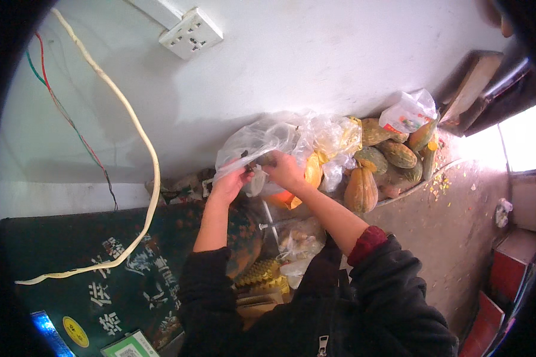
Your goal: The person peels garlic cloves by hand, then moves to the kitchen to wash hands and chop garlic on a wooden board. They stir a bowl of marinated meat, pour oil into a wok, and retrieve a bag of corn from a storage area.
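A clear plastic bag stands crumpled against the white wall, in front of me. My left hand is closed on the near left edge of its film. To the right of it, my right hand is closed at the bag's opening, with its fingertips partly behind the plastic. Between my hands a small dark piece shows, too small to name. Whether my right fingers also hold something inside the film is hidden. Beside my right hand sits a yellow and orange bag.
Several pumpkins lie to the right on the floor, with a white plastic bag behind them. A dark green board lies at left, crossed by a cream cable. A power socket is on the wall.
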`<state>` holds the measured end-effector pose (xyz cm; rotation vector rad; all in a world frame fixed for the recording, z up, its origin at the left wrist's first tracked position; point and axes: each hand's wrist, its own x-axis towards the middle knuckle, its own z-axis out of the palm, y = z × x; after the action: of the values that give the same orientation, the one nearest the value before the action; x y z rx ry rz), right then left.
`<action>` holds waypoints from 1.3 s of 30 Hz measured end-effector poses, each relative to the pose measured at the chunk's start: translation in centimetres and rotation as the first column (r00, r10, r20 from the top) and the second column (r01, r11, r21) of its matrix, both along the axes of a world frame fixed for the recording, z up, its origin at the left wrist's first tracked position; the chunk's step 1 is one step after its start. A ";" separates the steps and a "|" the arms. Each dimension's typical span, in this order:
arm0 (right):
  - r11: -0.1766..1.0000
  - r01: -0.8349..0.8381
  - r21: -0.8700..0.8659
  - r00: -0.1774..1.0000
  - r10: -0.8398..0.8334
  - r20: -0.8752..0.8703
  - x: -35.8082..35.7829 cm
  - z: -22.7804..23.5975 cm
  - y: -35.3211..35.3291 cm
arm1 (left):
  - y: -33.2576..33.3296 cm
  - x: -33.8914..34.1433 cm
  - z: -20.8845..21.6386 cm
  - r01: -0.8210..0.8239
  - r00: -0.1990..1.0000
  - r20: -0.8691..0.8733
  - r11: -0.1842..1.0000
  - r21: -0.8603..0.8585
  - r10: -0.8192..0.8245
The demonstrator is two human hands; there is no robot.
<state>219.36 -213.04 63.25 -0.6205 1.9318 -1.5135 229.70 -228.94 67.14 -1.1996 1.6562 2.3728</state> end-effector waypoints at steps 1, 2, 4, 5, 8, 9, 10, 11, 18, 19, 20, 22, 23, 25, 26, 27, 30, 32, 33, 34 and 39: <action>1.000 0.020 0.022 1.000 -0.019 -0.014 -0.2 0.2 0.2 | 0.4 -0.3 0.0 0.011 1.000 -0.027 0.998 -0.058 -0.013; 0.998 0.020 0.060 0.999 -0.023 0.045 -0.4 0.4 0.1 | 0.8 -0.6 0.0 0.010 1.000 -0.008 0.991 -0.131 -0.011; 0.997 0.039 0.067 0.991 -0.047 0.123 -1.0 0.8 0.0 | 1.7 -1.4 0.0 -0.016 0.999 0.031 0.964 -0.267 0.025; 0.997 0.073 0.041 0.997 -0.073 0.010 -1.3 1.1 -0.1 | 2.0 -1.9 0.1 -0.042 0.997 0.048 0.943 -0.330 0.061; 0.998 0.056 -0.004 0.983 -0.056 -0.176 -2.8 1.5 0.1 | 2.3 -2.4 0.5 -0.048 0.994 0.070 0.916 -0.399 0.083; 0.999 0.026 0.024 0.986 -0.021 -0.167 -3.4 1.6 0.4 | 2.3 -2.4 0.6 -0.049 0.993 0.077 0.912 -0.407 0.087; 0.997 0.020 0.071 0.987 -0.008 -0.161 -3.7 1.7 0.4 | 2.3 -2.2 0.6 -0.017 0.994 0.093 0.919 -0.393 0.058; 0.996 0.023 0.084 0.982 -0.007 -0.187 -4.0 1.7 0.6 | 2.3 -2.0 0.6 0.005 0.993 0.112 0.923 -0.385 0.041; 0.955 -0.190 0.229 0.857 0.275 -0.436 -3.3 0.5 -0.9 | 2.1 0.6 -0.9 -0.319 0.936 -0.068 0.912 0.258 0.346; 0.955 -0.171 0.241 0.862 0.264 -0.434 -2.9 0.2 -1.4 | 2.1 0.8 -1.1 -0.326 0.922 -0.106 0.893 0.310 0.373; 0.955 -0.139 0.262 0.869 0.244 -0.430 -2.6 0.0 -1.8 | 2.2 0.9 -1.4 -0.353 0.904 -0.117 0.870 0.344 0.412; 0.926 -0.080 0.368 0.847 0.258 -0.465 -2.2 -0.2 -2.4 | 2.4 1.3 -1.8 -0.330 0.891 -0.160 0.849 0.412 0.424; 0.891 -0.055 0.451 0.841 0.285 -0.460 -1.9 -0.2 -2.5 | 2.5 1.5 -1.9 -0.284 0.897 -0.191 0.850 0.444 0.399; 0.866 -0.087 0.492 0.839 0.331 -0.433 -2.2 0.0 -2.8 | 3.0 1.8 -2.1 -0.305 0.877 -0.202 0.830 0.467 0.435; 0.861 -0.087 0.502 0.834 0.339 -0.436 -2.3 0.2 -2.8 | 2.9 2.0 -2.1 -0.311 0.878 -0.188 0.824 0.473 0.439; 0.889 -0.117 0.444 0.832 0.332 -0.444 -2.5 0.4 -2.5 | 3.0 2.1 -2.1 -0.319 0.878 -0.174 0.816 0.483 0.446; 0.900 -0.089 0.427 0.851 0.291 -0.437 -3.3 1.3 -2.4 | 3.1 2.1 -1.9 -0.291 0.876 -0.194 0.803 0.521 0.443; 0.933 -0.076 0.353 0.816 0.261 -0.515 -3.8 1.8 -2.1 | 3.2 1.8 -1.8 -0.296 0.864 -0.210 0.800 0.522 0.457; 0.936 -0.074 0.343 0.804 0.260 -0.535 -4.0 2.0 -1.9 | 3.4 1.5 -1.8 -0.321 0.854 -0.207 0.797 0.511 0.477; 0.957 -0.116 0.267 0.930 0.199 -0.309 -4.2 2.1 -1.8 | 3.6 1.3 -1.8 -0.323 0.850 -0.223 0.806 0.495 0.478; 1.000 0.012 -0.027 0.897 0.001 0.441 -3.9 2.1 -0.6 | 4.3 0.2 -2.4 -0.366 0.870 -0.212 0.872 0.324 0.444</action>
<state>215.49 -213.65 65.33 -0.2487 1.5644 -1.5305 229.94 -224.59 64.78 -1.3186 1.1415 3.0334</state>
